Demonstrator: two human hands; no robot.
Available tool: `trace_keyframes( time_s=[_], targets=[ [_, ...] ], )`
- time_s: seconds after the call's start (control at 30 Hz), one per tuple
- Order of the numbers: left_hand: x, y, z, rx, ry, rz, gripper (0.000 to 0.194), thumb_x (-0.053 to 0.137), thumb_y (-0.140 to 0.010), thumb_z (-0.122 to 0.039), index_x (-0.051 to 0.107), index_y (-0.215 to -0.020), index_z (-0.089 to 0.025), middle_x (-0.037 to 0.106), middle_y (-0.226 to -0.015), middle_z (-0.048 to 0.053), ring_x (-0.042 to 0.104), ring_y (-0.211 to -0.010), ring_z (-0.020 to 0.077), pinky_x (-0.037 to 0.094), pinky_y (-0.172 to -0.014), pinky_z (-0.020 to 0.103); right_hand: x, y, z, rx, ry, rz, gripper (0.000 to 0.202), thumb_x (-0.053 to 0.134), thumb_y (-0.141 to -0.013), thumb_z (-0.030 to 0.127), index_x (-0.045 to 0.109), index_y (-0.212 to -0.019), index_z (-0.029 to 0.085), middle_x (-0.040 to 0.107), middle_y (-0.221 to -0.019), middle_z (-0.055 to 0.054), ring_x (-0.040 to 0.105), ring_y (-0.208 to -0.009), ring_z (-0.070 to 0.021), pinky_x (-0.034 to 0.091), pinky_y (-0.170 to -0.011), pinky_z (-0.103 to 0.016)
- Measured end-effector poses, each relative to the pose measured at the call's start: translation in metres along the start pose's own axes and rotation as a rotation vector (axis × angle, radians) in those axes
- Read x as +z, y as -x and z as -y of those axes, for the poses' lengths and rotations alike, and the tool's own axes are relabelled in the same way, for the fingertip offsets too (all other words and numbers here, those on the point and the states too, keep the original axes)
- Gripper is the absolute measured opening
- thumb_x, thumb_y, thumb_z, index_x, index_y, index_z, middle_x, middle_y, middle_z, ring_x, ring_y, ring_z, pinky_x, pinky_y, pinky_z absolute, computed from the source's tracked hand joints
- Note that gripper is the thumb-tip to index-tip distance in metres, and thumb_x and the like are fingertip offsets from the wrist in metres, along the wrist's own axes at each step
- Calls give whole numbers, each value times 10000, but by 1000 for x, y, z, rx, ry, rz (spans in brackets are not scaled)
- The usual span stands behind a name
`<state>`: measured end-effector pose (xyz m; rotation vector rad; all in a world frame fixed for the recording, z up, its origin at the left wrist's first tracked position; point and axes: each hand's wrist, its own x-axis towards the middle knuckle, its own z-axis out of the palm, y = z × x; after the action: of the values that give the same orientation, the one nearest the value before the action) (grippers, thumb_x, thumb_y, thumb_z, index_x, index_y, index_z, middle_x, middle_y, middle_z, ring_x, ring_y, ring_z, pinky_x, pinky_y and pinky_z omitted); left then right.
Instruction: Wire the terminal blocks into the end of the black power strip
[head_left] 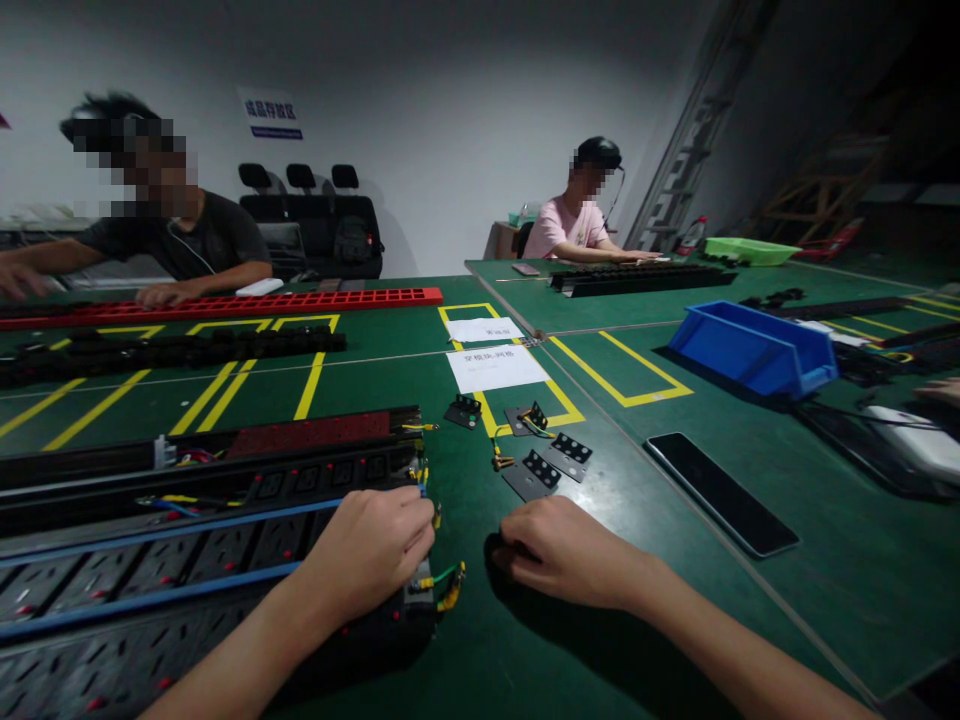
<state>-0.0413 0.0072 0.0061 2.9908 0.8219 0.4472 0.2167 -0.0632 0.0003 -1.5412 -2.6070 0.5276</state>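
My left hand (375, 540) lies over the right end of a black power strip (217, 555) with blue edges, its fingers curled round that end and the fingertips hidden. Beside it, my right hand (559, 550) is closed just above the green table; whatever its fingers may hold is out of sight. Another row of sockets (142, 640) runs along the near side, with a yellow-green wire (450, 580) sticking out at its end. Beyond my hands lie several black metal end brackets (566, 457), one with a short wire and terminal (501, 460).
A phone (720, 490) lies right of my right hand, and a blue bin (750, 350) stands behind it. Paper labels (495, 368) and yellow tape mark the table. Across it, two people (191, 240) work, one by a red rail (337, 302).
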Motion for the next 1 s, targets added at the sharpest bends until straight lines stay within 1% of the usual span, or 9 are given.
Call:
trace_keyframes(
  time_s=[0.57,1.0],
  targets=[
    [0,0,0,0,0,-5,287,459,-960,-155,535,-686,-194,535,-652,-12,425,-547,135,176,-566,324,2,-1,-1,-14,9,-29,166,584,-931,222,648,-781,191,706,-748,-28,579,-647,-140,276,-601,-291],
    [1,0,-1,-2,-14,-2,284,463,-960,-156,539,-689,-195,532,-654,-15,432,-549,133,196,-556,322,3,-1,-2,-20,20,-29,171,582,-936,224,642,-779,194,706,-752,-27,579,-649,-139,286,-608,-283]
  ],
)
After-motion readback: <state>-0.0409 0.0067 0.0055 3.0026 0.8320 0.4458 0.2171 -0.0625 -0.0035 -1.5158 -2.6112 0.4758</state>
